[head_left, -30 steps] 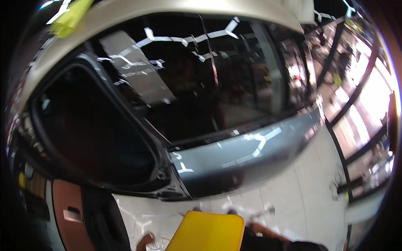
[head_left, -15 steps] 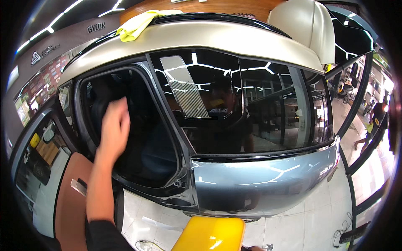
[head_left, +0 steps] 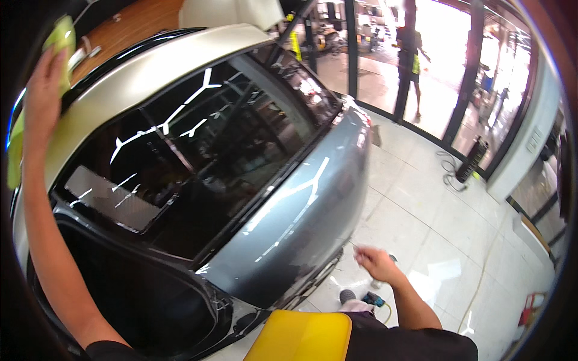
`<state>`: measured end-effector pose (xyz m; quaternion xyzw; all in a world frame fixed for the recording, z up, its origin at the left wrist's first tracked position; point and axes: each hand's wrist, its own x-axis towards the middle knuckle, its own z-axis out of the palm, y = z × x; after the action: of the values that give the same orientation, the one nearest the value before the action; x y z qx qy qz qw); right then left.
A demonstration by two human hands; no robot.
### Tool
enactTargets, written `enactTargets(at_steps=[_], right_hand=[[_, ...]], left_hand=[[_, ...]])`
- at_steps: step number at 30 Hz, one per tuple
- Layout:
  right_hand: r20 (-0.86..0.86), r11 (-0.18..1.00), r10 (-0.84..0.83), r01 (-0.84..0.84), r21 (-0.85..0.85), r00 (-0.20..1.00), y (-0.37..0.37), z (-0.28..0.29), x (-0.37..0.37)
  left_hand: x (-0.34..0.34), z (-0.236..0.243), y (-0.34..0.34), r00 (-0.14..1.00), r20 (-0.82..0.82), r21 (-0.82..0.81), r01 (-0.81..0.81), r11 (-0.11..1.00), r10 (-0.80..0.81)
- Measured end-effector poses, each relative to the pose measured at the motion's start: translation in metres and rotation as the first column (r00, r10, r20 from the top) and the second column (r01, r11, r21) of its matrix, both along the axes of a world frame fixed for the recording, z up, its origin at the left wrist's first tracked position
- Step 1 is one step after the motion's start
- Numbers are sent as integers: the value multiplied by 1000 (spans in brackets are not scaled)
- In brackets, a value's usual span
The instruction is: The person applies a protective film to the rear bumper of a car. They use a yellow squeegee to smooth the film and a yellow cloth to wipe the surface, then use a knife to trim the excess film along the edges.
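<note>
At the far left, over the car's pale gold roof (head_left: 150,66), my left hand (head_left: 43,90) grips a yellow-green cloth (head_left: 62,36). Part of that cloth hangs down behind my forearm. My right hand (head_left: 376,263) is out beside the grey-blue rear side (head_left: 295,210) of the car, apart from it. Its fingers are curled and pressed together; whether they hold anything small cannot be made out. Dark side glass (head_left: 223,144) lies between the two hands, with a grey textured patch (head_left: 111,198) on it.
Below my left arm is the car's open doorway (head_left: 132,295). A yellow smooth panel (head_left: 298,337) fills the lower middle edge. White floor tiles (head_left: 415,204) run to glass doors, where a person (head_left: 410,60) stands. A black cylinder (head_left: 472,159) with a cord lies nearby.
The view has swung right toward the car's rear. My left hand has gone from the doorway to the roof and taken hold of the cloth. My right hand has come into clear view.
</note>
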<state>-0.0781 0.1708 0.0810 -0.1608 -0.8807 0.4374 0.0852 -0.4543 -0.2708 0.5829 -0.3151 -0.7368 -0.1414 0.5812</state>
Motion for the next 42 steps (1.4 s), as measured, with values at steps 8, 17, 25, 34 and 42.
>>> enactTargets(at_steps=[8, 17, 25, 34, 42], right_hand=[[-791, 979, 195, -65, 193, 579, -10, 147, -32], [-311, 608, 548, -625, -490, 777, 81, 54, 5], [-324, 645, -299, -60, -762, 897, 201, 31, -149], [-170, 800, -106, 185, 570, 980, 319, 74, -361], [-42, 606, -3, 35, 795, 999, 311, 91, -370]], left_hand=[[229, -253, 264, -50, 963, 164, 890, 427, -266], [221, -387, 321, -374, 659, 742, 188, 643, -652], [259, -465, 324, 543, 779, 38, 457, 888, -313], [224, -492, 161, 744, 359, -400, -424, 813, 564], [227, -495, 166, 736, 371, -382, -435, 815, 566]])
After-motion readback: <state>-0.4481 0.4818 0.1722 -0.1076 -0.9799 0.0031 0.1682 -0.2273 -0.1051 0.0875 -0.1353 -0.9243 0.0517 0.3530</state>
